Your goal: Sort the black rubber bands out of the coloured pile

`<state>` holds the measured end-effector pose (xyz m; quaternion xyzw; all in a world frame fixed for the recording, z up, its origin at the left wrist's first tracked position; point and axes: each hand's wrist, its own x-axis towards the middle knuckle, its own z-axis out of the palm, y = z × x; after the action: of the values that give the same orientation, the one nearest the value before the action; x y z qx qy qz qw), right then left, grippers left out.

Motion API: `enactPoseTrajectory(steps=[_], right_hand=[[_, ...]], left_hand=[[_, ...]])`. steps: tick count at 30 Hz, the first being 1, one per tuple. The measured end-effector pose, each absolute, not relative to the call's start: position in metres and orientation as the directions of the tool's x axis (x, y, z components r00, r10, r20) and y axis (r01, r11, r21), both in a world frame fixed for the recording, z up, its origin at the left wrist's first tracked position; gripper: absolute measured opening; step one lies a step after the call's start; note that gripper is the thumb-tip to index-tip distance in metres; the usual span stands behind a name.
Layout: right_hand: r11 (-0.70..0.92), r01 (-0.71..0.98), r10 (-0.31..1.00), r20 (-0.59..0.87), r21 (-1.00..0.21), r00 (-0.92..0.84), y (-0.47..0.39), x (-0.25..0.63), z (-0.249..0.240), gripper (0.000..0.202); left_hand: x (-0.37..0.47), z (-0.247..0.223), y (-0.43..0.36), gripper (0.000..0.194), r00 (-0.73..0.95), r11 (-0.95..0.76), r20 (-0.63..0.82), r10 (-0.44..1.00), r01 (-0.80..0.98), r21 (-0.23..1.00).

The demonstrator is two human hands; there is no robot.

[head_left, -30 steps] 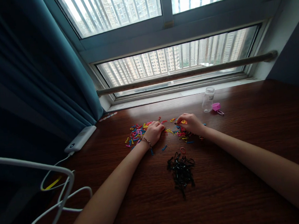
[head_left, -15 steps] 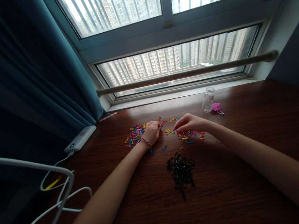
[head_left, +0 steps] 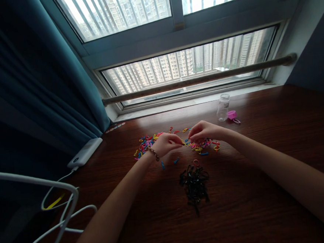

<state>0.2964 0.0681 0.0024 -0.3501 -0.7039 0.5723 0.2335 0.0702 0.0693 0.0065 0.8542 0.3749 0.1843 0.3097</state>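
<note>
My left hand (head_left: 167, 144), with a beaded bracelet at the wrist, reaches over the coloured hair elastics (head_left: 147, 144) on the left side. Its thumb and fingers are pinched together beside a small yellow elastic (head_left: 184, 143); whether they hold it is too small to tell. Facing it, my right hand (head_left: 203, 130) is bent down with the fingertips closed, above a second cluster of coloured elastics (head_left: 198, 147). What its fingers grip is hidden. Nearer to me lies a pile of black hair elastics (head_left: 194, 186), with one red elastic (head_left: 196, 162) at its far edge.
On the wooden table (head_left: 240, 212), a clear jar (head_left: 223, 108) stands at the back right beside a pink lid (head_left: 232, 114). A white power bank (head_left: 85, 152) with a white cable (head_left: 72, 192) lies at the left near the blue curtain (head_left: 72, 76). A window is behind.
My left hand has lifted off the left cluster and moved right, its fingertips now close to my right hand. The right hand stays near its cluster. The whole view has shifted slightly.
</note>
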Motion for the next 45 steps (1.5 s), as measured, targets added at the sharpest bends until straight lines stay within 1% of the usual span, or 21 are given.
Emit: enactPoseTrajectory(steps=[2, 4, 8, 10, 11, 13, 15, 16, 18, 20, 22, 24, 25, 27, 29, 31, 34, 37, 39, 42, 45], right_hand=[[0.151, 0.319, 0.753, -0.1, -0.936, -0.65, 0.071, 0.297, -0.001, 0.028], [0.205, 0.414, 0.673, -0.179, -0.887, -0.718, 0.07, 0.295, -0.001, 0.03], [0.36, 0.501, 0.552, -0.253, -0.787, -0.795, 0.063, 0.286, -0.001, 0.031], [0.41, 0.536, 0.537, -0.28, -0.738, -0.796, 0.059, 0.281, -0.002, 0.031], [0.422, 0.55, 0.533, -0.294, -0.72, -0.794, 0.058, 0.279, -0.003, 0.032], [0.433, 0.56, 0.524, -0.308, -0.707, -0.794, 0.055, 0.277, -0.004, 0.029], [0.434, 0.558, 0.514, -0.314, -0.707, -0.798, 0.053, 0.276, -0.006, 0.024], [0.432, 0.563, 0.513, -0.322, -0.705, -0.796, 0.053, 0.276, -0.006, 0.021], [0.413, 0.583, 0.534, -0.332, -0.7, -0.777, 0.052, 0.275, -0.006, 0.019], [0.364, 0.595, 0.634, -0.278, -0.716, -0.722, 0.053, 0.274, -0.006, 0.017], [0.286, 0.541, 0.789, -0.126, -0.791, -0.601, 0.054, 0.27, -0.008, 0.014], [0.206, 0.385, 0.891, 0.01, -0.9, -0.454, 0.056, 0.265, -0.012, 0.01], [0.17, 0.281, 0.914, 0.045, -0.944, -0.402, 0.057, 0.262, -0.015, 0.013], [0.117, 0.097, 0.936, 0.077, -0.988, -0.345, 0.06, 0.257, -0.02, 0.029], [0.111, -0.012, 0.958, 0.11, -0.994, -0.266, 0.064, 0.257, -0.023, 0.041], [0.155, -0.038, 0.978, 0.159, -0.987, -0.138, 0.069, 0.26, -0.025, 0.038], [0.252, 0.035, 0.967, 0.253, -0.967, 0.011, 0.076, 0.269, -0.026, 0.028], [0.33, 0.15, 0.938, 0.342, -0.932, 0.055, 0.08, 0.276, -0.026, 0.024], [0.357, 0.202, 0.926, 0.374, -0.912, 0.052, 0.08, 0.277, -0.027, 0.024], [0.371, 0.236, 0.919, 0.392, -0.898, 0.044, 0.08, 0.276, -0.029, 0.025], [0.384, 0.278, 0.912, 0.409, -0.88, 0.036, 0.079, 0.276, -0.029, 0.025]], left_hand=[[0.077, 0.016, 0.057, 0.016, 0.796, -0.479, -0.136, 0.589, 0.48, 0.735], [0.083, 0.022, 0.045, 0.02, 0.856, -0.438, -0.261, 0.447, 0.464, 0.77], [0.09, 0.027, 0.033, 0.022, 0.9, -0.444, -0.33, 0.286, 0.429, 0.787], [0.088, 0.026, 0.036, 0.024, 0.899, -0.448, -0.336, 0.282, 0.433, 0.782], [0.085, 0.024, 0.039, 0.024, 0.891, -0.452, -0.326, 0.317, 0.444, 0.774], [0.081, 0.02, 0.048, 0.023, 0.854, -0.482, -0.271, 0.444, 0.483, 0.731], [0.076, 0.013, 0.058, 0.019, 0.79, -0.553, -0.153, 0.594, 0.539, 0.636], [0.074, 0.01, 0.063, 0.017, 0.758, -0.603, -0.07, 0.649, 0.568, 0.56], [0.071, 0.001, 0.069, 0.016, 0.705, -0.695, 0.12, 0.698, 0.629, 0.348], [0.069, -0.006, 0.072, 0.019, 0.674, -0.724, 0.29, 0.68, 0.679, 0.123], [0.069, -0.01, 0.072, 0.019, 0.633, -0.699, 0.42, 0.65, 0.715, 0.005], [0.068, -0.012, 0.07, 0.025, 0.584, -0.682, 0.529, 0.616, 0.731, -0.013], [0.068, -0.012, 0.069, 0.029, 0.565, -0.683, 0.573, 0.594, 0.73, -0.011], [0.069, -0.013, 0.066, 0.035, 0.56, -0.703, 0.623, 0.545, 0.711, -0.024], [0.072, -0.014, 0.063, 0.036, 0.622, -0.75, 0.603, 0.5, 0.659, -0.057], [0.075, -0.018, 0.062, 0.038, 0.732, -0.816, 0.504, 0.458, 0.571, -0.087], [0.079, -0.026, 0.063, 0.04, 0.864, -0.89, 0.281, 0.417, 0.451, -0.067], [0.075, -0.031, 0.07, 0.04, 0.886, -0.892, 0.132, 0.444, 0.451, -0.023], [0.069, -0.032, 0.076, 0.04, 0.861, -0.863, 0.107, 0.497, 0.503, -0.043], [0.055, -0.031, 0.086, 0.038, 0.793, -0.786, 0.135, 0.594, 0.608, -0.111], [0.042, -0.031, 0.094, 0.035, 0.738, -0.722, 0.174, 0.652, 0.674, -0.155]])
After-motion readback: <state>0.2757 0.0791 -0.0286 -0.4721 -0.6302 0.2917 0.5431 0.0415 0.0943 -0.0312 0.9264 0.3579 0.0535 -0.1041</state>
